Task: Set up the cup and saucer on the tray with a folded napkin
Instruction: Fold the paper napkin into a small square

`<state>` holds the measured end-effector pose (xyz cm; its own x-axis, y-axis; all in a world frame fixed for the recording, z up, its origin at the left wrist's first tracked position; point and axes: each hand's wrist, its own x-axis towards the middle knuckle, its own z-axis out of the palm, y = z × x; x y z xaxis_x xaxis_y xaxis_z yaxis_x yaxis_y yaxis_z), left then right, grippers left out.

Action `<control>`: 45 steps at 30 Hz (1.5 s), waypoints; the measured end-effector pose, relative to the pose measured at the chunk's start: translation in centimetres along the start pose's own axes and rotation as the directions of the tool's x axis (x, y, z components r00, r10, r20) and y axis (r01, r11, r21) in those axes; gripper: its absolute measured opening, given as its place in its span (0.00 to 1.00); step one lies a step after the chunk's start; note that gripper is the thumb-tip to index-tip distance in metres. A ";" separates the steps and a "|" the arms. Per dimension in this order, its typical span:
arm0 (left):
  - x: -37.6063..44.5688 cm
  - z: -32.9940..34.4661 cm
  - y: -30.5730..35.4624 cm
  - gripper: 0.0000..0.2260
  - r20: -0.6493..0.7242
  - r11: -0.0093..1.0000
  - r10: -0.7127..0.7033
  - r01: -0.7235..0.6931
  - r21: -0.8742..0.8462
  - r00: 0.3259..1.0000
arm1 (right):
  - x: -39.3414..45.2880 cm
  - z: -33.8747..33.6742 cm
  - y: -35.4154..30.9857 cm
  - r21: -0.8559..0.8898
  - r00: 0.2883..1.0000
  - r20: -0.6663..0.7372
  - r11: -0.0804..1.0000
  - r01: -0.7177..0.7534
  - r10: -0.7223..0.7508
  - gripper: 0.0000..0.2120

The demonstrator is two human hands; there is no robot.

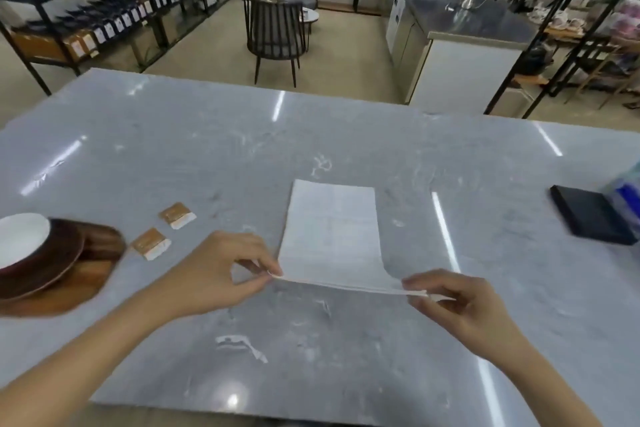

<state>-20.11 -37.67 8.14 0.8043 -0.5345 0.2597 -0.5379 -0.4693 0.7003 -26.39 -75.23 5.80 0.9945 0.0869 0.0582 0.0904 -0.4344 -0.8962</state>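
A white paper napkin [332, 229] lies on the grey marble table, its near edge lifted. My left hand [221, 270] pinches the near left corner, and my right hand [453, 302] pinches the near right corner. At the far left a wooden tray [86, 281] carries a dark brown saucer [52, 263] with a white-lined cup [20, 239] on it, partly cut off by the frame edge.
Two small brown and white sachets [177, 215] [151, 243] lie between the tray and the napkin. A black flat box [588, 215] and a blue and clear packet [627, 191] sit at the right edge. Chairs, shelves and a counter stand beyond the table.
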 end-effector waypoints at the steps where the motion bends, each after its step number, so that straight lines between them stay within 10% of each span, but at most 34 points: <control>1: -1.7 1.2 -0.5 0.14 0.010 0.997 -0.061 0.062 -0.051 0.998 | -1.4 0.7 0.9 0.010 0.999 0.036 0.999 -0.032 0.031 0.08; 7: -6.3 4.7 -1.1 0.06 0.028 0.946 -0.211 0.212 -0.247 0.977 | -4.8 2.1 2.5 0.062 0.986 0.089 0.988 -0.144 0.138 0.05; 21: 3.5 1.0 -1.8 0.04 -0.197 0.929 -0.119 0.040 -0.367 0.973 | 4.3 -0.6 -0.9 0.107 0.995 -0.095 0.994 0.006 0.004 0.07; 37: 14.8 -10.3 6.5 0.07 -0.561 0.756 0.146 -0.457 -0.468 0.815 | 13.4 -7.4 -15.9 0.231 0.779 -0.428 0.777 0.585 -0.459 0.06; 45: 21.9 -11.2 2.4 0.07 -0.500 0.890 -0.153 -0.101 -0.444 0.852 | 22.9 -7.7 -13.5 0.090 0.894 -0.369 0.948 0.305 -0.252 0.10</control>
<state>-0.96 -42.68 22.95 0.8940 -0.0325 0.4470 -0.4481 -0.0514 0.8925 -4.42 -74.32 22.59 0.8860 -0.1439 0.4408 0.3841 -0.3047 -0.8715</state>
